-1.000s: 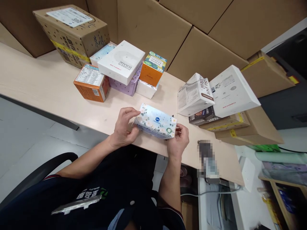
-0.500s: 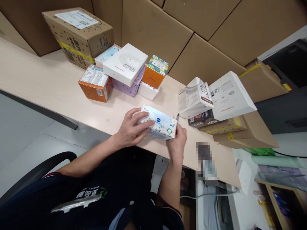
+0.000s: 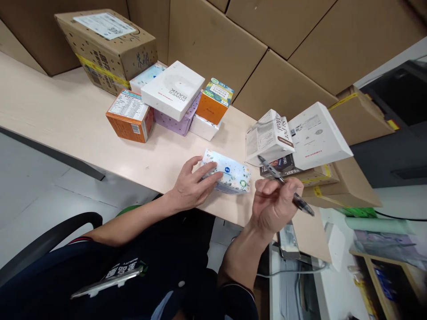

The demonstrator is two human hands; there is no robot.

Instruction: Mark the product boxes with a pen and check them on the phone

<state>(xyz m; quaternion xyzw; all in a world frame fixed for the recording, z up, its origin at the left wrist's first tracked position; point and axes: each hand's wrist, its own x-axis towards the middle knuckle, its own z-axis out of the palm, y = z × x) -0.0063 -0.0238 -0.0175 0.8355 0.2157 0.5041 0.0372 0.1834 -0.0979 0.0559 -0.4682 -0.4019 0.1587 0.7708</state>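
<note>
A light-blue, floral-printed tissue pack [image 3: 230, 171] lies near the front edge of the wooden table. My left hand [image 3: 196, 182] is closed on the pack's left end, with fingers spread across its top and front. My right hand [image 3: 276, 202] is raised to the right of the pack, apart from it. Between its thumb and fingers it holds a dark pen [image 3: 271, 170], slanting from upper left to lower right. The pen's upper end overlaps the view of a white "Super Meal" box [image 3: 267, 138] behind it.
A white power bank box [image 3: 173, 89] rests on a purple box [image 3: 173, 122], beside orange boxes [image 3: 128, 118]. A taped carton [image 3: 110, 49] stands at the back left. On the right, a white box [image 3: 318, 138] leans over stacked cartons. Large cartons [image 3: 216, 49] line the back.
My right hand has let go of the tissue pack's right end and moved up and right with the pen. My left hand and the pack have shifted slightly right.
</note>
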